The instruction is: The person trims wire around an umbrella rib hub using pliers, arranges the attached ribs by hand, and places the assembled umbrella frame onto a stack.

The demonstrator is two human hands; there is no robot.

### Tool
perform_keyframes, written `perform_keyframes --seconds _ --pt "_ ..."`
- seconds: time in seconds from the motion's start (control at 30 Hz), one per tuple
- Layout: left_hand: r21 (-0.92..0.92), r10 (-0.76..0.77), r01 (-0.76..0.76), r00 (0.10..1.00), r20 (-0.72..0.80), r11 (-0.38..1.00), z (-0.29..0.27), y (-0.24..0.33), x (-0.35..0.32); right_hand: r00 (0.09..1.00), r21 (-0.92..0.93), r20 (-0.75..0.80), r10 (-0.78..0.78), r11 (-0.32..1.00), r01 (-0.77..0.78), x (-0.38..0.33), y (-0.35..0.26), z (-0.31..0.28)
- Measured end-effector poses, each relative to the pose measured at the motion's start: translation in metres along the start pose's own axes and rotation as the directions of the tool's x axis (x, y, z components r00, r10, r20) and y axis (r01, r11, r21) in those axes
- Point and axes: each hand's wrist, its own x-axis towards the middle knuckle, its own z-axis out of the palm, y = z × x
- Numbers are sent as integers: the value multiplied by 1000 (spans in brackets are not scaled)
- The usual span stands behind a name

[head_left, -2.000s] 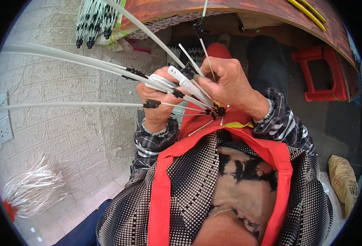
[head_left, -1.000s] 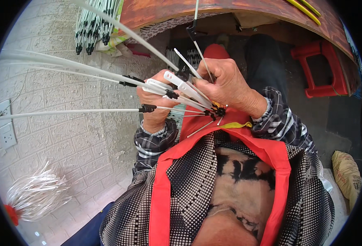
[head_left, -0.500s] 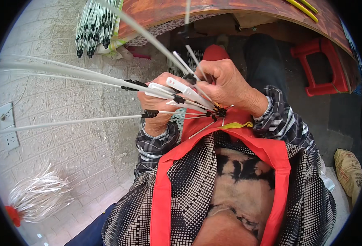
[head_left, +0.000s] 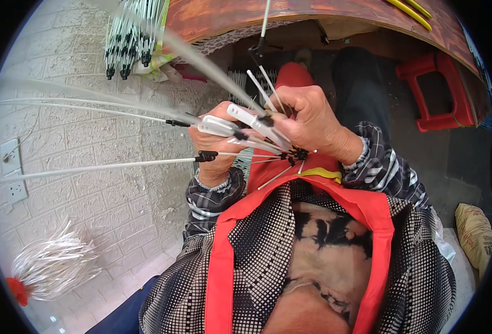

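Observation:
A partly spread umbrella frame of thin white ribs with black joints is in front of my lap, its black hub just above the red apron. My left hand closes around the frame from the left, behind several ribs and the flat white strips, which hide most of its fingers. At the right of the bundle, my right hand pinches a white rib beside a black joint. Long ribs fan out to the left and upward, some smeared by motion.
Bundles of white rods with black ends hang at the upper left by a brown wooden table. A red stool stands at right, a sack below it. White strips lie lower left, near a wall socket.
The upper ribs have shifted slightly and blurred. My right hand has moved a little down and its fingers remain pinched; my left hand stays almost in place.

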Motion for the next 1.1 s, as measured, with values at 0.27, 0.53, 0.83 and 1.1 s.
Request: perform_keyframes --seconds 0.27,0.53,0.83,1.1 --pt "-80 -18 17 1000 -15 997 -3 -8 -1 999 -43 -15 -45 998 44 0 -1 1" --pt "-32 -47 42 981 -186 999 3 -8 -3 987 4 159 19 1000 -20 3 -2 -9" --pt "-94 -93 80 985 -146 992 -2 -7 -1 974 85 225 29 995 -49 4 -5 -10" --pt "-191 -98 88 994 -44 978 -10 -15 -3 943 259 231 240 919 -298 2 -9 -11"
